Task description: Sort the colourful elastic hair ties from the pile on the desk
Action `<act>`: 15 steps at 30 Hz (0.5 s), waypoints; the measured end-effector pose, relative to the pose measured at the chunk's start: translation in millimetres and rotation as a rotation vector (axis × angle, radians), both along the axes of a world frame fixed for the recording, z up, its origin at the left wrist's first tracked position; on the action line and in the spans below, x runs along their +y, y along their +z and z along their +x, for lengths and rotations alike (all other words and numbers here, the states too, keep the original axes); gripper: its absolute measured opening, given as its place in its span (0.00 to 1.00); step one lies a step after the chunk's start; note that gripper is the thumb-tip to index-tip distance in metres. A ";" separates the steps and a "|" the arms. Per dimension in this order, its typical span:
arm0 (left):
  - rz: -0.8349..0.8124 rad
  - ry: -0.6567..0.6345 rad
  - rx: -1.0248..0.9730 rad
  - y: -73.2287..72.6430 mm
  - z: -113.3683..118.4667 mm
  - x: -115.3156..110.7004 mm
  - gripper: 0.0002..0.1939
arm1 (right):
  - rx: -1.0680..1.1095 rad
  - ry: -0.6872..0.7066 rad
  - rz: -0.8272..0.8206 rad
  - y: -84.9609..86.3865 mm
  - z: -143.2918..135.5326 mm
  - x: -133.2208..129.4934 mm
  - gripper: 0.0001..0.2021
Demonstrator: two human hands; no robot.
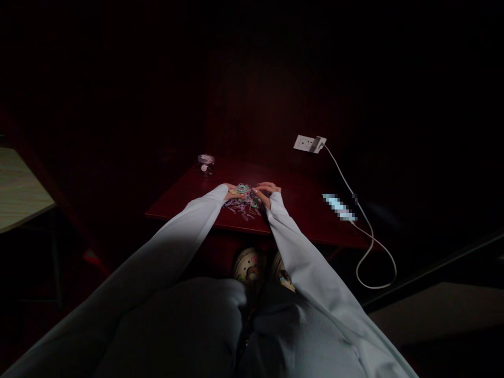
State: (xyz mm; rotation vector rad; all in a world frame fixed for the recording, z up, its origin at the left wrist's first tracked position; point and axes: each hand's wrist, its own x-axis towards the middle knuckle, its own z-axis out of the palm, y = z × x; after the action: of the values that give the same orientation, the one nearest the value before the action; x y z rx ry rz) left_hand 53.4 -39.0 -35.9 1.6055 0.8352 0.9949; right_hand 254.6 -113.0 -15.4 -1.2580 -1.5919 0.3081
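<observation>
On the dark red table point(189, 197) lies a loose pile of thin pastel hair ties point(247, 209), mostly purple with some green and pink. At the pile's left side, my left hand point(231, 192) is closed around a small bunch of hair ties point(241, 189), pale green and yellow among them. My right hand point(268, 191) is over the right side of the pile, its fingers bent toward the bunch. The thumb and fingertips come close together; what is between them is too small to make out.
Behind my left hand stands a small clear jar point(206, 165) with a pinkish lid. To the right, a blurred phone point(339, 207) lies on a white cable point(372, 236) running to a wall socket point(304, 143). A light wooden tabletop point(23, 189) is at far left.
</observation>
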 end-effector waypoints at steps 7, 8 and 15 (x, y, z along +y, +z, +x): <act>-0.035 0.018 -0.003 3.9 1.3 -9.8 0.25 | 0.101 -0.016 0.009 -0.9 8.9 6.2 0.14; -0.024 0.011 -0.015 3.1 0.6 -10.9 0.25 | 0.128 -0.009 0.007 -2.1 11.0 7.9 0.15; -0.005 -0.032 -0.047 -1.9 -1.0 -8.9 0.19 | 0.401 -0.081 -0.025 -10.6 33.3 18.6 0.29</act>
State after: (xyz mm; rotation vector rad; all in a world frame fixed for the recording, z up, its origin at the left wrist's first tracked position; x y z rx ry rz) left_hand 52.4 -47.9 -37.8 1.5810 0.7777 1.0033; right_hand 287.9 -94.3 -26.0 -1.1883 -1.1957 0.4965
